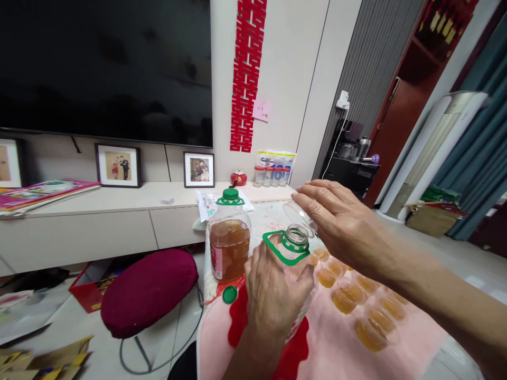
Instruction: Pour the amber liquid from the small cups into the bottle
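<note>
My left hand (273, 290) is closed around the upper body of a clear plastic jug (297, 235), just under its green handle ring. The jug's mouth is uncapped and its lower part is hidden by my hand. My right hand (335, 214) holds a clear plastic cup (295, 215) tilted close to the mouth; the thumb is out of sight. To the left stands a capped jug (229, 248) of amber liquid with a green handle. A loose green cap (229, 294) lies in front of it. Several clear cups (348, 296) containing amber liquid stand at the right.
A pink cloth (340, 348) with a red patch (297, 348) covers the table. Left of it is a dark red stool (150, 290). Behind runs a white cabinet (119, 221) with picture frames, a red pot (238, 178) and red-lidded jars (268, 177).
</note>
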A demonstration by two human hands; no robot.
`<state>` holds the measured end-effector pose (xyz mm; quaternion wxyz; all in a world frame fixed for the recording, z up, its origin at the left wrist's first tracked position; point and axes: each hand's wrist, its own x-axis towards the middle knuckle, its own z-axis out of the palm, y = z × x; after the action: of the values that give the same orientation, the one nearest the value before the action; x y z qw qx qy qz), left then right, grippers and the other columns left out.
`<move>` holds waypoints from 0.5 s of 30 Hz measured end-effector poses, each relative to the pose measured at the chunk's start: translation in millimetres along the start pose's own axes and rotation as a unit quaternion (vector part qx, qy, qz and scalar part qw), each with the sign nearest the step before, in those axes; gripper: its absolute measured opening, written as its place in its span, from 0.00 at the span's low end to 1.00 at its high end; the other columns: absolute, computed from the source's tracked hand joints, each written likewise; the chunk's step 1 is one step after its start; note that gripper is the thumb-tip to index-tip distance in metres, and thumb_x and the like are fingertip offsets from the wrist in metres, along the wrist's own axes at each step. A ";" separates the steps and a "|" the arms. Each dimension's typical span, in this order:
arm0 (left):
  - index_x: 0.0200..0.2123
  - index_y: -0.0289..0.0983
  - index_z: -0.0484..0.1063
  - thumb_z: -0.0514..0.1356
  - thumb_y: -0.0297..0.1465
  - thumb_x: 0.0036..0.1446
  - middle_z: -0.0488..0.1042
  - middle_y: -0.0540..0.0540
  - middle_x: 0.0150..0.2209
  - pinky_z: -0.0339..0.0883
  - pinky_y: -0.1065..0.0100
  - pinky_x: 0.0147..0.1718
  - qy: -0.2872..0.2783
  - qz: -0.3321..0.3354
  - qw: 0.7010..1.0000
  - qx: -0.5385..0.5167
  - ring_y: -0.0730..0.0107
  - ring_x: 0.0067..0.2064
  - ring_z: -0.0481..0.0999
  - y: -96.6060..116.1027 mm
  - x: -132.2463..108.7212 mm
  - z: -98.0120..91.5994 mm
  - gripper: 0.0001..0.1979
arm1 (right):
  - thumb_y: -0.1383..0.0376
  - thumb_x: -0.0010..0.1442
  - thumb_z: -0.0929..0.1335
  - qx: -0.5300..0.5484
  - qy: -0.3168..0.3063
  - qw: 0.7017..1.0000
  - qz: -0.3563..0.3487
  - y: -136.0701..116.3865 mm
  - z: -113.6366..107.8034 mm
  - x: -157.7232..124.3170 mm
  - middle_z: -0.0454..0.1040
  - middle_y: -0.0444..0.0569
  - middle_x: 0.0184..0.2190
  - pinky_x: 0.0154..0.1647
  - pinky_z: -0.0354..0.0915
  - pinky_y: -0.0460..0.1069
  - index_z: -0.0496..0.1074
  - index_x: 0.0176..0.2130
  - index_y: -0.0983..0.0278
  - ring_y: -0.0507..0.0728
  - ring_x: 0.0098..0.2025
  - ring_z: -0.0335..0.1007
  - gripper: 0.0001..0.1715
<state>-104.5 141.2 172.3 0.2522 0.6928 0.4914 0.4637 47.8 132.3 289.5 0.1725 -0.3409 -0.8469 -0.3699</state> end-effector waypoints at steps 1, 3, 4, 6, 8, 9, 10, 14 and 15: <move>0.57 0.42 0.71 0.64 0.36 0.54 0.77 0.44 0.57 0.63 0.44 0.61 -0.001 0.000 1.000 0.000 0.47 0.62 0.73 0.7 0.0 -0.2 0.26 | 0.86 0.68 0.60 0.003 -0.005 1.000 0.000 -0.2 -0.6 0.5 0.67 0.67 0.59 0.63 0.67 0.69 0.70 0.60 0.84 0.74 0.63 0.62 0.24; 0.58 0.42 0.72 0.64 0.36 0.53 0.77 0.44 0.57 0.63 0.44 0.61 -0.003 -0.004 1.000 0.000 0.47 0.62 0.72 1.8 0.1 -0.3 0.27 | 0.86 0.68 0.60 0.008 -0.007 1.000 -0.004 -0.4 -1.5 0.9 0.67 0.67 0.58 0.63 0.67 0.69 0.70 0.59 0.84 0.74 0.62 0.62 0.23; 0.58 0.42 0.72 0.64 0.36 0.53 0.77 0.44 0.57 0.63 0.44 0.61 -0.002 -0.004 1.000 0.000 0.47 0.62 0.72 2.1 0.3 -0.2 0.27 | 0.86 0.68 0.60 0.010 -0.005 1.000 -0.007 -0.4 -1.9 0.8 0.67 0.68 0.58 0.63 0.67 0.69 0.70 0.59 0.85 0.74 0.62 0.62 0.23; 0.58 0.42 0.72 0.64 0.36 0.53 0.77 0.44 0.57 0.62 0.44 0.61 -0.003 -0.005 1.000 -0.001 0.46 0.63 0.72 2.3 0.5 0.1 0.27 | 0.86 0.69 0.60 0.010 -0.002 1.000 -0.012 -0.4 -2.0 0.9 0.67 0.68 0.57 0.63 0.67 0.70 0.70 0.59 0.85 0.74 0.62 0.62 0.22; 0.57 0.42 0.72 0.64 0.36 0.53 0.77 0.43 0.57 0.63 0.44 0.61 -0.003 -0.008 1.000 0.004 0.46 0.63 0.72 1.7 0.8 0.4 0.27 | 0.86 0.68 0.60 0.007 -0.005 1.000 -0.013 -0.5 -1.5 1.8 0.67 0.68 0.58 0.63 0.66 0.70 0.70 0.59 0.84 0.74 0.62 0.62 0.24; 0.57 0.42 0.72 0.64 0.36 0.53 0.76 0.43 0.57 0.63 0.43 0.61 -0.005 -0.008 1.000 0.008 0.45 0.63 0.72 1.2 0.9 0.6 0.27 | 0.86 0.68 0.59 0.005 -0.006 1.000 -0.011 -0.7 -1.0 2.6 0.67 0.67 0.58 0.63 0.66 0.69 0.70 0.60 0.84 0.74 0.62 0.61 0.24; 0.57 0.42 0.72 0.64 0.37 0.53 0.76 0.42 0.57 0.63 0.43 0.61 -0.006 -0.008 1.000 0.011 0.45 0.62 0.72 0.9 1.0 0.7 0.27 | 0.86 0.67 0.59 0.003 -0.007 1.000 -0.010 -1.0 -0.6 3.5 0.67 0.67 0.58 0.63 0.66 0.69 0.70 0.60 0.84 0.73 0.62 0.61 0.25; 0.57 0.42 0.72 0.65 0.37 0.53 0.77 0.42 0.56 0.64 0.43 0.60 -0.001 -0.006 1.000 0.010 0.45 0.61 0.73 2.4 1.6 0.3 0.26 | 0.85 0.67 0.57 0.016 0.007 1.000 -0.002 0.8 -0.3 4.1 0.68 0.66 0.57 0.62 0.67 0.68 0.71 0.58 0.83 0.72 0.60 0.64 0.26; 0.56 0.42 0.72 0.65 0.36 0.53 0.77 0.42 0.55 0.64 0.43 0.60 0.003 -0.009 1.000 0.009 0.46 0.60 0.74 3.5 1.7 0.0 0.26 | 0.83 0.67 0.57 0.029 0.010 1.000 0.004 2.8 -0.6 2.2 0.69 0.66 0.56 0.60 0.69 0.69 0.70 0.59 0.82 0.72 0.59 0.65 0.25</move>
<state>-102.8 141.4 175.8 0.2486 0.6893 0.5025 0.4588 48.3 134.3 292.5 0.1919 -0.3353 -0.8542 -0.3481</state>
